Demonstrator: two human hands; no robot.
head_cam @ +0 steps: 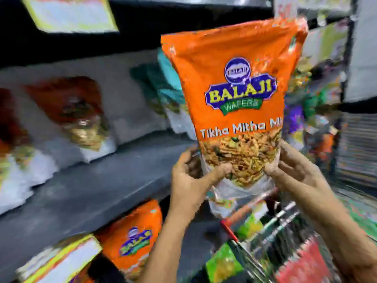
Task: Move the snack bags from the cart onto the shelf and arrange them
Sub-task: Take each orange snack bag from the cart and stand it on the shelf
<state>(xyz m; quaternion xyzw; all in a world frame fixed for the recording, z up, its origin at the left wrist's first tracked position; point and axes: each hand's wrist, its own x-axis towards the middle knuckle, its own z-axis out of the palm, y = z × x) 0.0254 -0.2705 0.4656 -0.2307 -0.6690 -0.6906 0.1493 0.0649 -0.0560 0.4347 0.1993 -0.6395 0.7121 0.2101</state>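
A large orange snack bag (234, 82) with a blue and yellow logo stands upright in the air in front of me. My left hand (191, 176) grips its lower left corner and my right hand (295, 172) grips its lower right corner. The bag is held above the wire cart (271, 233) at the lower right, which holds green and red bags (224, 262). The grey shelf (91, 184) runs to the left, level with my hands, and is bare near the bag.
Red and white bags (77, 117) lean at the back of the shelf on the left, teal bags (163, 84) behind the held bag. An orange bag (132, 240) and yellow-edged price tags (61, 260) sit on the shelf below. More shelves stand at the right.
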